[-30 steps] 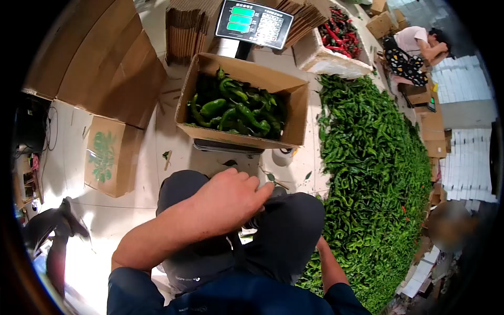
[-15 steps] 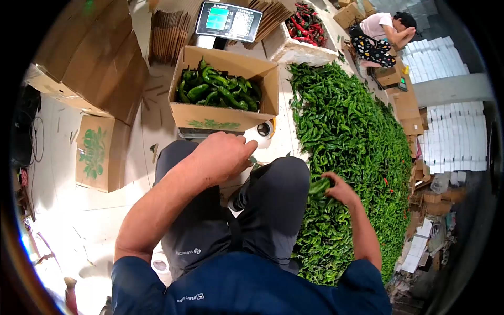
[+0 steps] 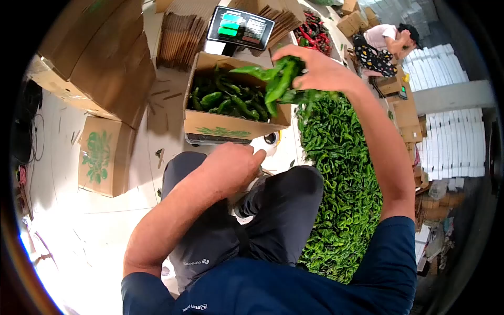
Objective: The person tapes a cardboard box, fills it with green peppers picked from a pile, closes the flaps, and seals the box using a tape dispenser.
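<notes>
On the dark blue shirt [image 3: 273,286] we make out "DENT" on a small white label [image 3: 195,307], its remaining letters unclear to us. The white lettering [image 3: 192,263] on the grey trousers [image 3: 210,249], beside a small logo [image 3: 205,261], looks to us like "APAOO", though we cannot be sure. We cannot read the characters on the display [image 3: 240,28].

Glossy green peppers [image 3: 285,80] hang bunched over the right side of an open cardboard box [image 3: 226,124] holding more.
</notes>
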Demonstrator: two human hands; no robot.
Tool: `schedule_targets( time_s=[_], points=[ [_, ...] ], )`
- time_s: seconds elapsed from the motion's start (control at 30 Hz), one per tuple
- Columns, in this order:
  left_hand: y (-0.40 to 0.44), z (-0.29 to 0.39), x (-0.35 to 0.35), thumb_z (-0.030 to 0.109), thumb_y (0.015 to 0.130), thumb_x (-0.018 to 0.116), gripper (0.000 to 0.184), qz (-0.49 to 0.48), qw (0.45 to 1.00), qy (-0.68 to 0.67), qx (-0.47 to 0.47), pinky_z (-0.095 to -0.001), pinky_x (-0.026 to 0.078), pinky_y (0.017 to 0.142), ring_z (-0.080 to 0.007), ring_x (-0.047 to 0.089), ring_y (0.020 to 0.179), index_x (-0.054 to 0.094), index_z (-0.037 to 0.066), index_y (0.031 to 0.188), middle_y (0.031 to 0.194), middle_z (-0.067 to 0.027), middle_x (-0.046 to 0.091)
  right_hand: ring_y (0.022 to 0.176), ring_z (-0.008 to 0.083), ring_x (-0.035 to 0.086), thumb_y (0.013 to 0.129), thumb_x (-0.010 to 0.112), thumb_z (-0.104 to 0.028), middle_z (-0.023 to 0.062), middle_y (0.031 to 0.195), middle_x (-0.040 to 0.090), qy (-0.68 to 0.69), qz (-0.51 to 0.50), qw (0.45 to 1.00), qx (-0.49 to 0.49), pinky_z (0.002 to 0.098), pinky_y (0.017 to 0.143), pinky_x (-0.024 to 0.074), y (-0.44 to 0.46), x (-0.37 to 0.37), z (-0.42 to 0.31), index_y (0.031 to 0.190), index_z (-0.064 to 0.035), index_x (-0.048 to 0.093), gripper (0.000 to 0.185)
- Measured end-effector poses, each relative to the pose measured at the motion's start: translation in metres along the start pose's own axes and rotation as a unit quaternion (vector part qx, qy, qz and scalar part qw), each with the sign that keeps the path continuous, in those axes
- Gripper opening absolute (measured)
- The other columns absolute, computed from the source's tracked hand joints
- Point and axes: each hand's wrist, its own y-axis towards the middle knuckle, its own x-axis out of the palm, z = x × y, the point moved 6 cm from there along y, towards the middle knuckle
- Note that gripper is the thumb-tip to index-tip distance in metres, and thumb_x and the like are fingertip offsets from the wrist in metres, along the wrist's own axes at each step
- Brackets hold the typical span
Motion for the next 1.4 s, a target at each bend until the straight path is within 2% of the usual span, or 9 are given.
schedule_targets(
  time_s=[0.17, 0.3, 0.43, 0.77, 1.07, 1.2, 1.3, 1.33, 1.4],
  points=[
    [-0.005, -0.006, -0.007, 0.022, 0.088, 0.070, 0.029, 0.027, 0.999, -0.032, 0.005, -0.0500, 0.052, 0.071, -0.0374, 0.066, 0.081, 0.058, 0.003, 0.106, 0.081, -0.0137, 0.064, 0.119, 0.0379, 0.058, 0.079, 0.070, -0.011, 0.0203, 0.132, 0.057, -0.158, -0.075, 0.983, 0.064, 0.0431, 0.101, 0.0491, 0.070, 0.056, 0.007, 0.146, -0.0160, 0.047, 0.071],
    [-0.009, -0.009, -0.008, 0.023, 0.089, 0.070, 0.028, 0.041, 0.999, -0.027, 0.009, -0.0499, 0.051, 0.070, -0.0374, 0.066, 0.081, 0.058, 0.003, 0.104, 0.081, -0.0140, 0.064, 0.100, 0.0361, 0.067, 0.087, 0.066, -0.011, 0.0201, 0.109, 0.069, -0.261, 0.023, 0.963, 0.067, 0.0434, 0.091, 0.0536, 0.073, 0.077, 0.040, 0.141, -0.0106, 0.052, 0.055],
    [-0.007, -0.005, -0.010, 0.023, 0.089, 0.069, 0.028, 0.029, 0.999, -0.025, 0.016, -0.0497, 0.051, 0.070, -0.0374, 0.066, 0.081, 0.058, 0.003, 0.104, 0.082, -0.0145, 0.064, 0.088, 0.0311, 0.069, 0.089, 0.066, -0.013, 0.0191, 0.095, 0.072, -0.055, 0.020, 0.993, 0.099, 0.0401, 0.082, 0.0536, 0.041, 0.073, 0.044, 0.128, -0.0046, 0.062, 0.041],
    [-0.001, 0.003, -0.004, 0.024, 0.089, 0.070, 0.032, -0.012, 1.000, -0.008, 0.006, -0.0502, 0.051, 0.071, -0.0385, 0.066, 0.082, 0.058, 0.004, 0.110, 0.083, -0.0152, 0.065, 0.088, 0.0337, 0.072, 0.089, 0.070, -0.017, 0.0225, 0.100, 0.073, 0.009, 0.152, 0.980, 0.132, 0.0393, 0.081, 0.0556, -0.026, 0.079, 0.055, 0.114, 0.0030, 0.068, 0.032],
    [0.008, 0.004, -0.001, 0.024, 0.089, 0.069, 0.032, -0.046, 0.999, 0.007, -0.026, -0.0500, 0.052, 0.073, -0.0394, 0.066, 0.083, 0.060, 0.003, 0.112, 0.084, -0.0161, 0.066, 0.086, 0.0278, 0.071, 0.089, 0.070, -0.016, 0.0200, 0.099, 0.074, 0.079, 0.290, 0.942, 0.152, 0.0362, 0.080, 0.0559, -0.095, 0.072, 0.113, 0.121, 0.0031, 0.065, 0.037],
    [0.012, 0.002, 0.005, 0.025, 0.088, 0.069, 0.034, -0.052, 0.998, 0.015, -0.036, -0.0498, 0.053, 0.073, -0.0392, 0.066, 0.084, 0.061, 0.004, 0.114, 0.086, -0.0158, 0.067, 0.105, 0.0302, 0.068, 0.082, 0.077, -0.021, 0.0240, 0.122, 0.066, 0.041, 0.182, 0.940, 0.286, 0.0408, 0.092, 0.0531, -0.160, 0.118, 0.188, 0.145, 0.0009, 0.047, 0.073],
    [0.020, 0.003, 0.007, 0.025, 0.088, 0.070, 0.038, -0.083, 0.995, 0.033, -0.053, -0.0496, 0.053, 0.074, -0.0389, 0.067, 0.086, 0.061, 0.005, 0.118, 0.088, -0.0157, 0.067, 0.127, 0.0390, 0.058, 0.077, 0.083, -0.036, 0.0261, 0.144, 0.052, -0.079, 0.099, 0.931, 0.342, 0.0468, 0.105, 0.0474, -0.236, 0.261, 0.283, 0.159, -0.0107, 0.025, 0.104],
    [0.021, 0.003, 0.007, 0.025, 0.087, 0.070, 0.039, -0.089, 0.994, 0.037, -0.059, -0.0495, 0.053, 0.075, -0.0389, 0.067, 0.086, 0.061, 0.006, 0.120, 0.088, -0.0155, 0.067, 0.129, 0.0456, 0.054, 0.075, 0.084, -0.036, 0.0255, 0.150, 0.046, -0.025, -0.016, 0.887, 0.461, 0.0531, 0.107, 0.0445, -0.252, 0.303, 0.273, 0.161, -0.0143, 0.019, 0.110],
    [0.024, 0.005, 0.009, 0.025, 0.087, 0.071, 0.041, -0.092, 0.993, 0.034, -0.062, -0.0495, 0.053, 0.076, -0.0391, 0.067, 0.087, 0.061, 0.006, 0.122, 0.089, -0.0158, 0.068, 0.143, 0.0478, 0.034, 0.073, 0.085, -0.036, 0.0192, 0.166, 0.018, -0.100, -0.183, 0.863, 0.461, 0.0636, 0.108, 0.0393, -0.299, 0.413, 0.268, 0.162, -0.0207, 0.017, 0.113]
  ],
)
